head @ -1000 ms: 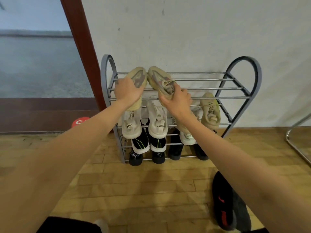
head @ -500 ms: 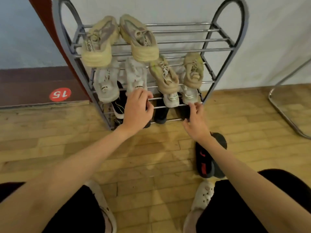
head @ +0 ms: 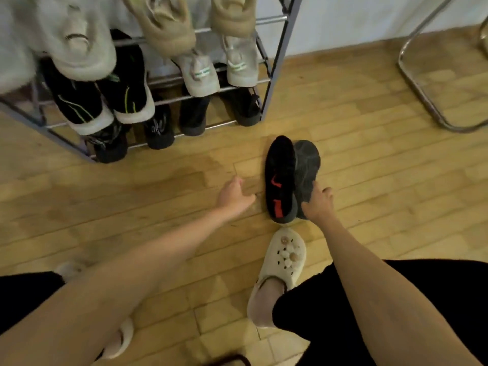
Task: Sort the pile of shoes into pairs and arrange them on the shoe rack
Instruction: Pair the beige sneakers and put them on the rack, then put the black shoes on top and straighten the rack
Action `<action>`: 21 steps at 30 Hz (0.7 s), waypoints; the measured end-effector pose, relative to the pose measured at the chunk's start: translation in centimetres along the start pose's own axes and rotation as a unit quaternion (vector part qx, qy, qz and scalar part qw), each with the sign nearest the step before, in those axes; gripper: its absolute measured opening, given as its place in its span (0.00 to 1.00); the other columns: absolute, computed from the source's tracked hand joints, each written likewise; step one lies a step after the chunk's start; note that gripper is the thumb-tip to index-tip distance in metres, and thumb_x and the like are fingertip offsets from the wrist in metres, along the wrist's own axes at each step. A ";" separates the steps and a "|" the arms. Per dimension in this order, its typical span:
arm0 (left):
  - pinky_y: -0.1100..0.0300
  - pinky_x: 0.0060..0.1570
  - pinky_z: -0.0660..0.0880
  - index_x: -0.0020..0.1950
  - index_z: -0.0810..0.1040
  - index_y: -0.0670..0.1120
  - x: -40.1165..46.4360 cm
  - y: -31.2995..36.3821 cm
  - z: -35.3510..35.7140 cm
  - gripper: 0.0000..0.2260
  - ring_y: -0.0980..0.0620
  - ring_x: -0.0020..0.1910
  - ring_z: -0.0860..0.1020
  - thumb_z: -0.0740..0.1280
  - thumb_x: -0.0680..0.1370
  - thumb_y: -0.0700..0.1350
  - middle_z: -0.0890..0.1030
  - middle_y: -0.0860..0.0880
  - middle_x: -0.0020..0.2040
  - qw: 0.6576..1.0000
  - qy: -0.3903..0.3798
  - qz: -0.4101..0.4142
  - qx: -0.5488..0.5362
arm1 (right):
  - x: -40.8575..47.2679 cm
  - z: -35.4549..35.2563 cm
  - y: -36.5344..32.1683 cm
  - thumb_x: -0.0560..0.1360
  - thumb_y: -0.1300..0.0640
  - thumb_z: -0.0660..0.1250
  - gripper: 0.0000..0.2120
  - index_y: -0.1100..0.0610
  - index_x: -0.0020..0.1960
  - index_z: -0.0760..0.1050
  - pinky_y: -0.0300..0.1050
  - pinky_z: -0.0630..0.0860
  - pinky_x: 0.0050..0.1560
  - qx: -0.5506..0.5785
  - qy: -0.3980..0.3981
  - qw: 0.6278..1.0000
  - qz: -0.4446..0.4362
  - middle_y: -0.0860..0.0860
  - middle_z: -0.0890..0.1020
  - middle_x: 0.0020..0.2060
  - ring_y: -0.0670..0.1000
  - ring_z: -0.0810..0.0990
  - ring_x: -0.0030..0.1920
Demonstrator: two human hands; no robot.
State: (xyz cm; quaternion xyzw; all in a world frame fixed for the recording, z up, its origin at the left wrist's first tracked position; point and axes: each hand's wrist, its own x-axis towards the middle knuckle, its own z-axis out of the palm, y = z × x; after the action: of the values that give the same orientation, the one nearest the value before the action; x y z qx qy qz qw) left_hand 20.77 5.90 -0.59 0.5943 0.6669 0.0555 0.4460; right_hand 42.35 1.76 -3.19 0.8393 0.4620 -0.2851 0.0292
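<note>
now the right hand (head: 318,204) is down on the floor at the heel end of the dark grey shoe (head: 307,167), fingers bent over its heel and touching it, though whether it truly grips is hard to tell. the left hand (head: 233,194) hovers just beside the pair with fingers loosely curled, holding nothing, a small gap from the black shoe with red marks (head: 280,178). those two shoes lie side by side, touching, the black one turned so its red-marked surface faces up, toes pointing toward the shoe rack (head: 277,64). up on that rack, black shoes with green lines (head: 100,101) sit on a lower rail, pale grey shoes with green heel tabs (head: 202,75) to their right, beige shoes (head: 169,30) above, black shoes (head: 192,117) on the bottom rail. near the hands, a cream clog (head: 284,262) is on the person's foot, on the wooden floor (head: 383,180). a chrome tube frame (head: 422,91) curves at the far right.
</note>
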 end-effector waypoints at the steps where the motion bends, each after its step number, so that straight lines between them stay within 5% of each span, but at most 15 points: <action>1: 0.55 0.59 0.72 0.71 0.67 0.45 0.4 0.3 1.4 0.28 0.46 0.65 0.74 0.70 0.74 0.51 0.74 0.46 0.67 1.000 -0.026 -0.014 -0.009 | 0.2 0.2 0.5 0.74 0.62 0.61 0.33 0.57 0.77 0.52 0.57 0.63 0.67 0.012 -0.009 1.000 0.001 0.67 0.61 0.69 0.68 0.61 0.68; 6: 0.54 0.64 0.68 0.77 0.57 0.43 2.8 2.6 6.5 0.43 0.45 0.72 0.67 0.73 0.70 0.60 0.65 0.45 0.75 0.977 -0.097 -0.125 -0.145 | 0.7 1.1 2.8 0.76 0.63 0.60 0.34 0.52 0.78 0.50 0.57 0.70 0.63 0.021 -0.021 1.000 0.007 0.64 0.63 0.68 0.65 0.66 0.66; 9: 0.57 0.59 0.70 0.73 0.64 0.42 3.6 4.3 8.6 0.41 0.45 0.69 0.70 0.75 0.68 0.59 0.71 0.45 0.70 0.959 -0.099 -0.154 -0.218 | 0.8 1.9 4.1 0.76 0.64 0.60 0.34 0.52 0.78 0.51 0.56 0.70 0.62 0.021 -0.033 0.999 0.008 0.63 0.64 0.67 0.64 0.69 0.64; 15: 0.59 0.52 0.74 0.66 0.73 0.43 4.5 4.4 10.5 0.35 0.46 0.62 0.76 0.77 0.65 0.57 0.78 0.45 0.64 0.968 -0.046 -0.162 -0.186 | 0.9 3.3 4.4 0.79 0.61 0.58 0.31 0.52 0.78 0.51 0.55 0.70 0.61 0.024 -0.009 1.000 0.002 0.63 0.61 0.70 0.64 0.66 0.67; 18: 0.60 0.50 0.74 0.64 0.76 0.41 4.2 3.4 9.8 0.30 0.46 0.61 0.77 0.77 0.67 0.54 0.80 0.45 0.60 0.971 -0.011 -0.158 -0.178 | 1.0 4.0 3.8 0.81 0.53 0.56 0.28 0.53 0.78 0.51 0.56 0.66 0.66 0.024 0.018 0.999 -0.013 0.64 0.59 0.71 0.66 0.64 0.68; 21: 0.60 0.49 0.75 0.61 0.77 0.41 3.8 1.6 8.2 0.28 0.46 0.60 0.78 0.77 0.66 0.54 0.81 0.45 0.58 0.976 0.023 -0.154 -0.153 | 1.7 4.5 2.7 0.78 0.42 0.60 0.36 0.52 0.78 0.47 0.58 0.65 0.67 0.003 0.013 1.000 0.014 0.64 0.57 0.72 0.66 0.63 0.68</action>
State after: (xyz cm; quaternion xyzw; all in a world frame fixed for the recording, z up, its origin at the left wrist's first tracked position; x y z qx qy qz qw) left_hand 27.79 5.87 -6.52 0.4081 0.7439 0.1010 0.5194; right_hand 43.14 0.07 -8.36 0.8493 0.4497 -0.2753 0.0251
